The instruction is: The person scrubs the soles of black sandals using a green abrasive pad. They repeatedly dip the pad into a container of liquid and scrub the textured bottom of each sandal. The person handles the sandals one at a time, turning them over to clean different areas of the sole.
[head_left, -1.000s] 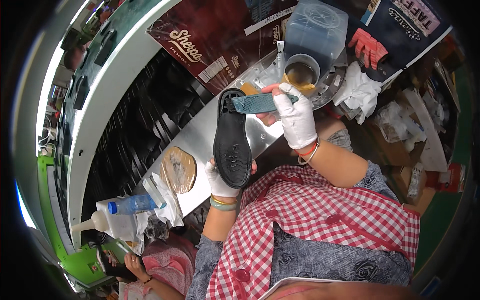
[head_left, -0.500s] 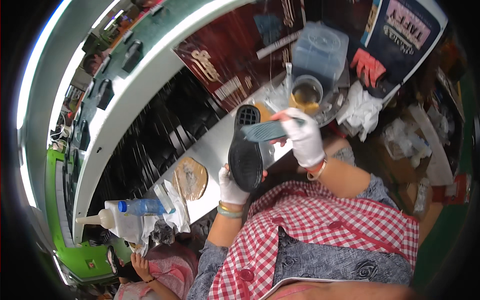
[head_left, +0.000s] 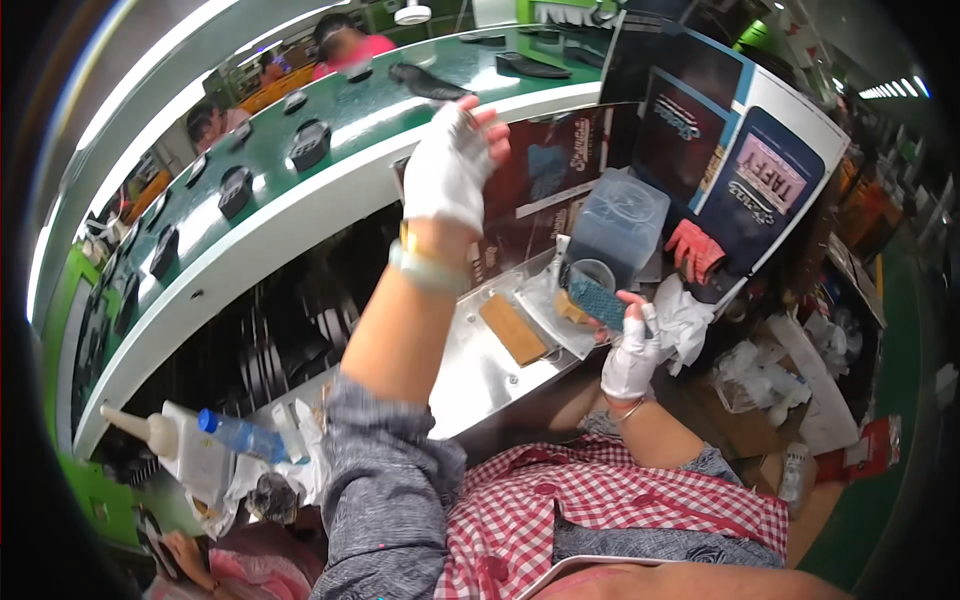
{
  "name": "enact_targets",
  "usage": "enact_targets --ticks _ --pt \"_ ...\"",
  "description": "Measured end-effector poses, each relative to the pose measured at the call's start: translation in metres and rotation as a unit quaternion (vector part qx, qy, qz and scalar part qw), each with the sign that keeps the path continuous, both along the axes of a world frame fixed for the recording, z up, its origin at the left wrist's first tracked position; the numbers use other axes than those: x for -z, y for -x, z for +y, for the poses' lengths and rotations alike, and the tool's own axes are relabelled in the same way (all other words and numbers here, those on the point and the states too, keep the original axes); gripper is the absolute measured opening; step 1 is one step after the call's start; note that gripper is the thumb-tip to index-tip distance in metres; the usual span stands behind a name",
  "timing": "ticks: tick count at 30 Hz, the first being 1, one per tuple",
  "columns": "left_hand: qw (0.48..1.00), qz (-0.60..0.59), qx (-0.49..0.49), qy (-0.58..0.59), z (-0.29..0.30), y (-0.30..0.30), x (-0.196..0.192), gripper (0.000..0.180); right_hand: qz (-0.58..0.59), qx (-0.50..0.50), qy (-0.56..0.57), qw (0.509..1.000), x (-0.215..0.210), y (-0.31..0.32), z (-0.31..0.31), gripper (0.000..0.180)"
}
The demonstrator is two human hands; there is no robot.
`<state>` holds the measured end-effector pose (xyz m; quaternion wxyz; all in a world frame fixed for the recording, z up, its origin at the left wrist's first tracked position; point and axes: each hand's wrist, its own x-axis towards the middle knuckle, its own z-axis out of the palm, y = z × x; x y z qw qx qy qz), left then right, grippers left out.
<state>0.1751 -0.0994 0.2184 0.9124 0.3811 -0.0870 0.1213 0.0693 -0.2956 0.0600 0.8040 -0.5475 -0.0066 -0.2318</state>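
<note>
one: where do we see our blue-green strip (head_left: 597,303)?

two: our right hand (head_left: 630,360) holds its lower right end, near the cloudy tub (head_left: 620,225). the strip's long side runs on a slant, and its free end points up and left.

one: and our left hand (head_left: 450,175)?

two: it is up high, by the green surface (head_left: 385,112). its fingers point up and a bit right, kind of loose. we can't tell if they pinch the black sole (head_left: 422,80) right by their tips.

one: which way does that sole lie?

two: its long side goes left to right, and the right end dips. we can't tell toe from heel.

one: what's lower down?

two: a tan block (head_left: 512,330) on the shiny surface (head_left: 465,392), slanting down to the right.
</note>
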Motion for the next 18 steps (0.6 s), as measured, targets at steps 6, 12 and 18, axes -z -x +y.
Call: enact_targets --ticks 6,12,18 --pt "0.900 -0.359 -0.102 -0.227 0.005 0.191 -0.013 0.013 0.043 -0.045 0.016 0.998 0.019 0.007 0.008 0.027" --pt "0.868 -0.455 0.041 -0.195 0.021 0.208 0.009 0.014 0.049 -0.081 -0.006 0.996 0.024 0.012 0.011 0.027" --pt "0.857 -0.467 0.120 -0.182 0.020 0.205 0.026 0.015 0.067 -0.097 0.037 0.992 0.033 0.010 0.011 0.029"
